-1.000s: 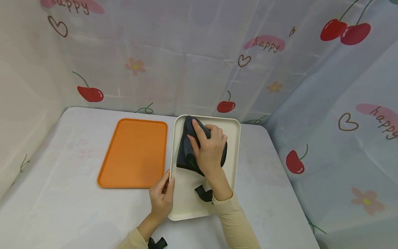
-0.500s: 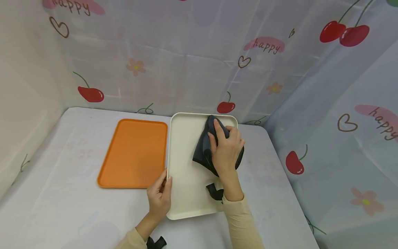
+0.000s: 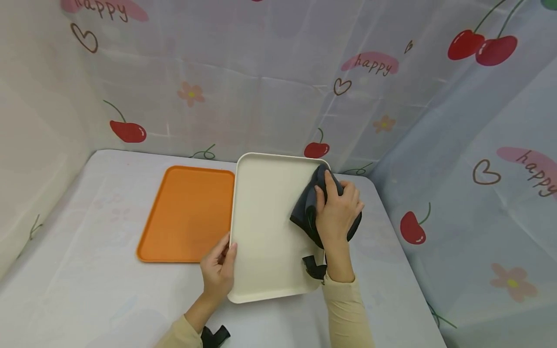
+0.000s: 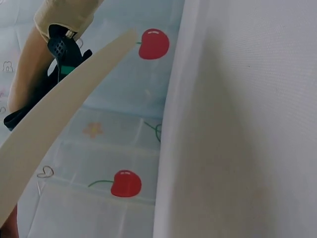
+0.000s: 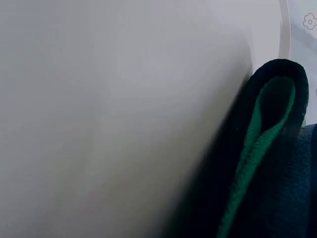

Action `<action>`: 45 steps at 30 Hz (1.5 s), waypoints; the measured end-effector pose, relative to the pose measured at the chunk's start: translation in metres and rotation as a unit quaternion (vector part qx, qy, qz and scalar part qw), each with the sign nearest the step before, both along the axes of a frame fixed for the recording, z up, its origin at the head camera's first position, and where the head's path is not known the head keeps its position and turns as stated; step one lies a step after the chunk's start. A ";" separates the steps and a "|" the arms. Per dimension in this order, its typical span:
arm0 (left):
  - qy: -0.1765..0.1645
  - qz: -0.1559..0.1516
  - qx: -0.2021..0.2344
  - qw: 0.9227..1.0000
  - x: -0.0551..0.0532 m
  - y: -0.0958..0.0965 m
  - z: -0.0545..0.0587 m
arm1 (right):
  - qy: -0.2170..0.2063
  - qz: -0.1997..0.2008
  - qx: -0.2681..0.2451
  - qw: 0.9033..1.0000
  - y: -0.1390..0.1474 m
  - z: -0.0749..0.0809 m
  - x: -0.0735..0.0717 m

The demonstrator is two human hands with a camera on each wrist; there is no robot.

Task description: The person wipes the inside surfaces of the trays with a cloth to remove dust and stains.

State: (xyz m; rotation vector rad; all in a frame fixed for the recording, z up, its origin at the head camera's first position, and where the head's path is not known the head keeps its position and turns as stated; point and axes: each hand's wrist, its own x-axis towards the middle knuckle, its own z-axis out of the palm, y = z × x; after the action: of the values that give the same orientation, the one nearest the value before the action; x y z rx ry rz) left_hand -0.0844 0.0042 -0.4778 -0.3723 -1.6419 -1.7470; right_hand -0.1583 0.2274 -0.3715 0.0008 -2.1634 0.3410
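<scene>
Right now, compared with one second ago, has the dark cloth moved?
Yes. In the head view, the dark cloth has moved to the right, farther from the orange tray, which has stayed in place.

We see two plain beige sleeves (image 3: 349, 314) with black wrist fittings (image 3: 314, 268) near their cuffs (image 3: 339, 290), one fitting showing small round holes (image 4: 60, 49) and a green patch (image 4: 67, 70)

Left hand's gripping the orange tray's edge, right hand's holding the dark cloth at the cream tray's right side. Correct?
Not quite: the left hand grips the edge of the cream tray, not the orange tray, as the head view shows. The right hand does hold the dark cloth at the cream tray's right side.
</scene>
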 end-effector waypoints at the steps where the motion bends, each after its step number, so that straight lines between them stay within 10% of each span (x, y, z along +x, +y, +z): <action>1: -0.002 -0.002 0.001 1.000 0.000 0.000 0.000 | -0.002 0.001 0.000 1.000 0.000 0.000 0.000; 19: -0.055 -0.114 0.041 0.991 -0.001 -0.005 0.008 | 0.005 -0.005 -0.001 1.000 0.000 -0.001 0.000; 45: -0.066 -0.085 0.020 0.994 -0.004 -0.003 0.007 | 0.009 0.061 0.005 0.998 -0.031 0.001 0.005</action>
State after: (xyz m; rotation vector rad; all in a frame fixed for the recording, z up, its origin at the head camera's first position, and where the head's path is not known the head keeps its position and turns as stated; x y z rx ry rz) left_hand -0.0879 0.0014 -0.4705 -0.3943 -1.7059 -1.9654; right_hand -0.1530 0.1959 -0.3705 0.1417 -2.1532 0.3976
